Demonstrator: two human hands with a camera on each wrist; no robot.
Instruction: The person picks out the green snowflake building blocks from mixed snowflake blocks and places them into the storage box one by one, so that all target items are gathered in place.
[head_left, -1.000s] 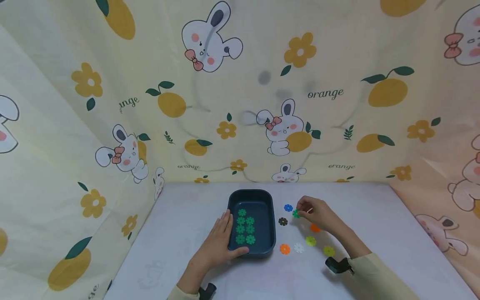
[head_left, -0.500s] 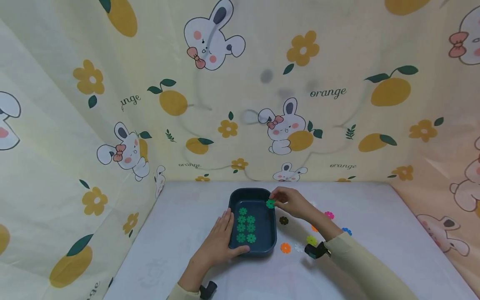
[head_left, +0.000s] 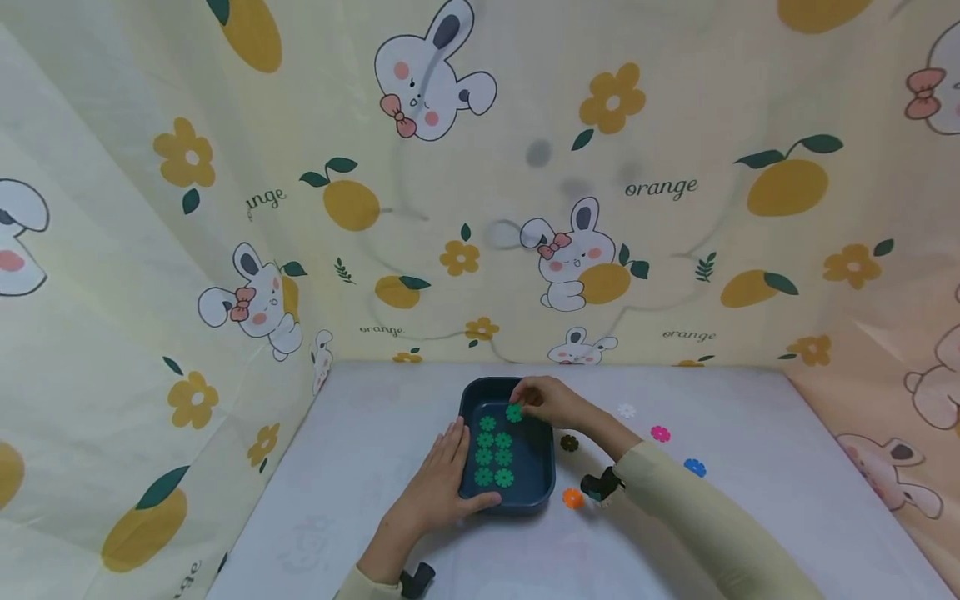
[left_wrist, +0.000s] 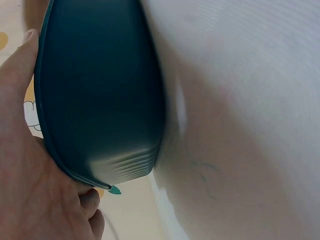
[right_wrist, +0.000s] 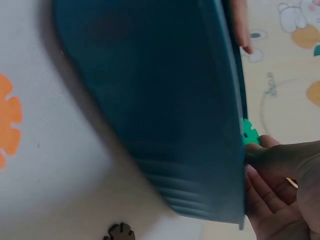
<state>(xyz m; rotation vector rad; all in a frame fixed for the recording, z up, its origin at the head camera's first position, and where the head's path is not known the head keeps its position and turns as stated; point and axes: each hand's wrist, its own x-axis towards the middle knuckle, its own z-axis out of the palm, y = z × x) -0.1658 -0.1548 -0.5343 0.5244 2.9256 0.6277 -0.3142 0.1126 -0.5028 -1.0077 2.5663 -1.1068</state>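
The right hand point(head_left: 551, 402), pinching a green flower piece point(head_left: 513, 412), has carried it from the desk point(head_left: 360, 467) to over the dark tray point(head_left: 542, 479), whose left rim the flat left hand point(head_left: 438, 487) steadies, six green pieces point(head_left: 493, 457) already inside.

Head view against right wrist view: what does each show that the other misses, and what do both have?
Only the head view shows the six green flower pieces lying inside the dark teal tray, the left hand resting on its left side, and the white, pink and blue pieces on the table.

Only the right wrist view shows the tray's ribbed outer wall up close.

Both show the right hand pinching a green flower piece at the tray's rim, plus the orange and brown pieces.
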